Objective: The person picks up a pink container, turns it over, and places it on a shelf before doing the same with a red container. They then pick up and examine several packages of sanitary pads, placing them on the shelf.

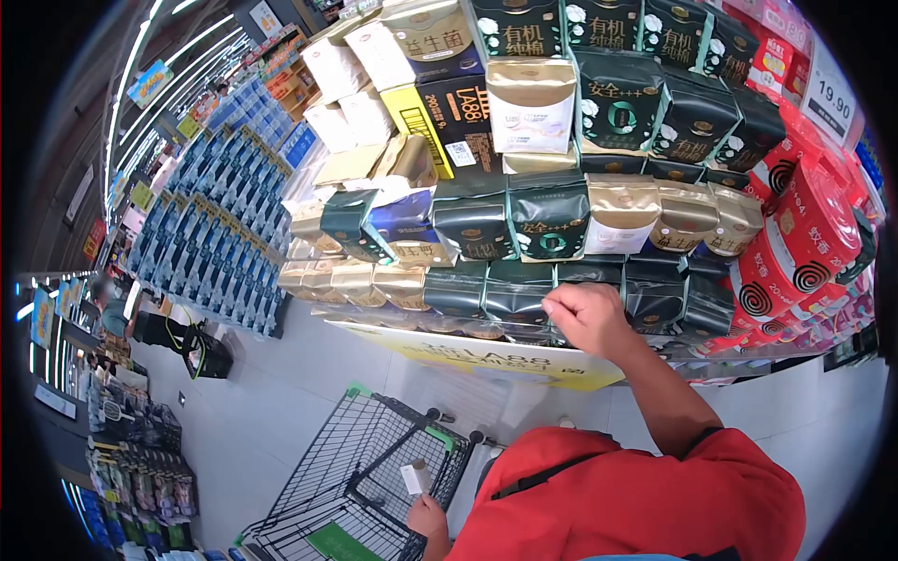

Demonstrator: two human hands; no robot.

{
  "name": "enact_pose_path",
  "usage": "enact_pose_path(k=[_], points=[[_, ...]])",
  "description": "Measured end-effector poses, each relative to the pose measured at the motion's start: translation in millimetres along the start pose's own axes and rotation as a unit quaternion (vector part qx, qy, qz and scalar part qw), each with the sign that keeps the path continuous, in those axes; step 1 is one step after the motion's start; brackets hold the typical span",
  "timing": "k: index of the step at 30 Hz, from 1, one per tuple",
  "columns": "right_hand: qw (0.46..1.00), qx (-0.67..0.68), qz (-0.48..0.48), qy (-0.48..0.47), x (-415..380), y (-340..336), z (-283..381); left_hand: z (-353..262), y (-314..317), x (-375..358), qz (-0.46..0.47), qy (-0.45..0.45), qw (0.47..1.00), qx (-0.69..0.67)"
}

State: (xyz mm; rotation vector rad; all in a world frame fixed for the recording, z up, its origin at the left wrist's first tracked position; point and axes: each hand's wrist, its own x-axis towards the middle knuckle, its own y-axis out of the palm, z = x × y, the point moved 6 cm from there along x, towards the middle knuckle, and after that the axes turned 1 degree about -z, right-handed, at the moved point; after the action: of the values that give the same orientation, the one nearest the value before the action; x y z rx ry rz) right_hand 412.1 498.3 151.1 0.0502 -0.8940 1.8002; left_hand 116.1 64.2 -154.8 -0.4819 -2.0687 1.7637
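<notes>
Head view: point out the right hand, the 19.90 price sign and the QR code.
Right hand [589, 320]: head view, back of the hand.
Price sign [827, 103]: head view, white face, on the digits.
QR code [460, 153]: head view, middle of the printed square.

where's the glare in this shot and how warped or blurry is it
Head view: strong fisheye bend, black rounded edges; ceiling lights blown out at left; glare streaks on the dark green packs; distant person soft, small white box too small to read.
</notes>
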Motion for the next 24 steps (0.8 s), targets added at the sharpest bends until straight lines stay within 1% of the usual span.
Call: enact_pose_path(k=[1,3,4,5,8,11,12,15,16,19,21,24], points=[[1.000,-0.004,0.002,-0.012,1.4,-0.2,-0.6,4.9,5.5,1.2,-0.001,0.005,1.000,0.006],[1.000,0.004,0.000,0.003,5.0,-1.7,-5.7,14.5,16.0,3.0,0.036,-0.022,0.999,-0.007],[1.000,0.020,0.004,0.016,6.7,-2.1,-8.4,21.4,22.8,4.6,0.081,-0.040,0.996,0.009],[0.999,0.035,0.009,0.028,8.4,-2.0,-11.9,20.3,20.7,7.5,0.082,-0.038,0.996,0.016],[0.999,0.044,0.004,0.024,11.8,-3.3,-17.6,19.7,19.3,7.6,0.168,-0.063,0.983,-0.049],[0.999,0.051,0.001,0.013,14.2,-2.3,-20.5,19.6,18.0,8.7,0.190,-0.067,0.978,-0.060],[0.999,0.050,-0.007,0.005,14.4,-2.9,-20.8,21.1,18.5,8.0,0.223,-0.082,0.969,-0.067],[0.999,0.049,-0.005,0.000,16.6,-3.3,-22.0,16.0,14.6,8.2,0.224,-0.079,0.971,-0.037],[0.999,0.048,-0.001,-0.004,17.0,-3.1,-21.5,20.9,19.6,9.1,0.238,-0.092,0.967,-0.021],[0.999,0.035,0.003,-0.010,16.8,-2.2,-20.3,22.7,22.0,9.6,0.248,-0.095,0.964,-0.015],[0.999,0.040,-0.002,-0.006,17.1,-2.5,-20.1,26.6,26.7,9.4,0.249,-0.092,0.964,-0.036],[1.000,0.024,-0.005,-0.012,17.3,-3.6,-16.9,19.5,24.8,10.8,0.255,-0.055,0.965,-0.021]])
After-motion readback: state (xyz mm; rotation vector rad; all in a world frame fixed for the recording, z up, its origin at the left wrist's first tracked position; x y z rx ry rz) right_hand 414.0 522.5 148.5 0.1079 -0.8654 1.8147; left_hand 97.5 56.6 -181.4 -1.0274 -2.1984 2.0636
